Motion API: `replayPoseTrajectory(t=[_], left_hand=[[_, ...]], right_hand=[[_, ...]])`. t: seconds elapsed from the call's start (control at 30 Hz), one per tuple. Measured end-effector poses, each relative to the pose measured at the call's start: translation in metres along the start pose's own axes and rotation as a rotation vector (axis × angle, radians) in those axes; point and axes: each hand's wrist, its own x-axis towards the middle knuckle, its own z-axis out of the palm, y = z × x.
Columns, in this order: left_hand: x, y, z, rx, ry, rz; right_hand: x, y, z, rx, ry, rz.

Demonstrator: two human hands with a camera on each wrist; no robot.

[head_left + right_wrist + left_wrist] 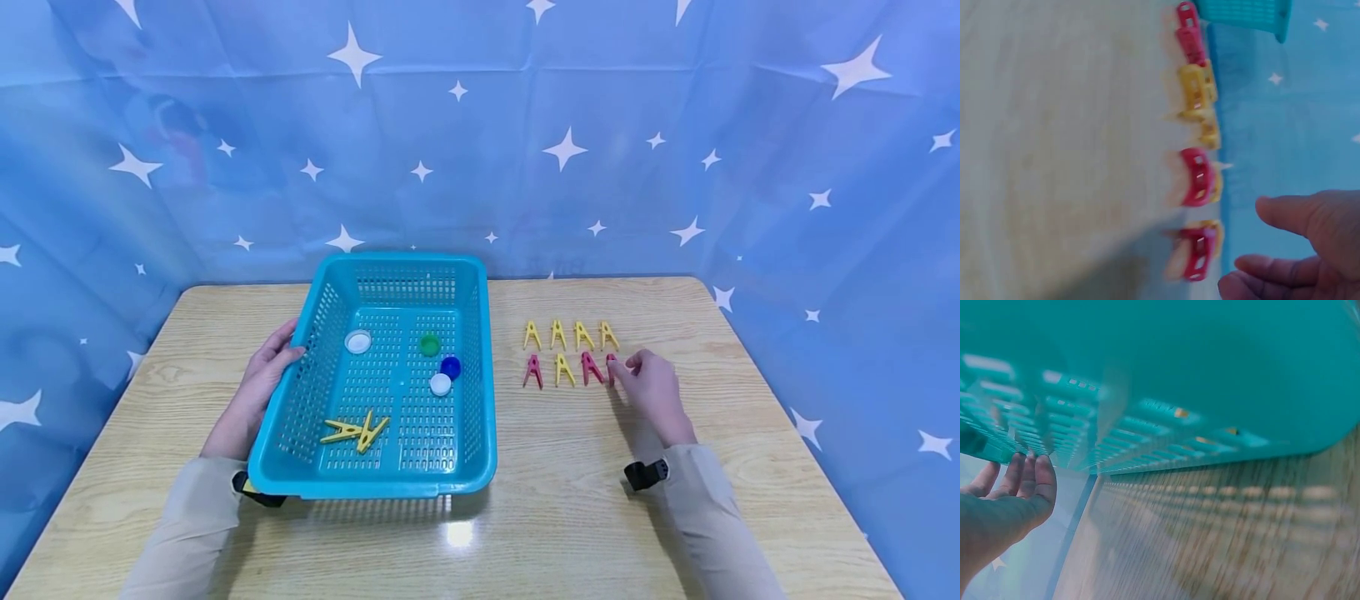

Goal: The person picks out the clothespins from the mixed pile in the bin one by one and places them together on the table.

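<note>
My left hand (262,375) is at the left side of a blue plastic basket (483,375), its extended fingers touching the perforated outer wall in the left wrist view. My right hand (651,387) reaches over the right end of the near row of clothespins. Closest to it is a red clothespin (611,367), partly covered by the fingertips in the head view. Thumb and fingers stand apart with nothing between them in the right wrist view. Beside that one are another red clothespin (592,368), a yellow clothespin (564,369) and a further red clothespin (533,372).
Several yellow clothespins (557,334) form the far row. Inside the basket lie two crossed yellow clothespins (367,433), a green cap (430,345), a blue cap (451,367), a white cap (440,384) and a whitish cap (357,342). A starry blue curtain (480,200) encloses the wooden table (555,500).
</note>
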Motion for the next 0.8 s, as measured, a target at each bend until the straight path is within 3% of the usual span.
replayPoseTrajectory(t=[0.27, 0.5, 0.8], left_hand=[[0.0, 0.0, 0.0, 0.0, 0.0, 0.008], [0.0, 0.0, 0.001, 0.012, 0.008, 0.014], [-0.001, -0.001, 0.002, -0.019, -0.003, 0.026]], right_hand=[[0.004, -0.027, -0.009, 0.05, 0.071, -0.142], [0.006, -0.055, -0.014, 0.09, 0.033, -0.151], [0.009, -0.076, -0.008, 0.131, 0.043, -0.206]])
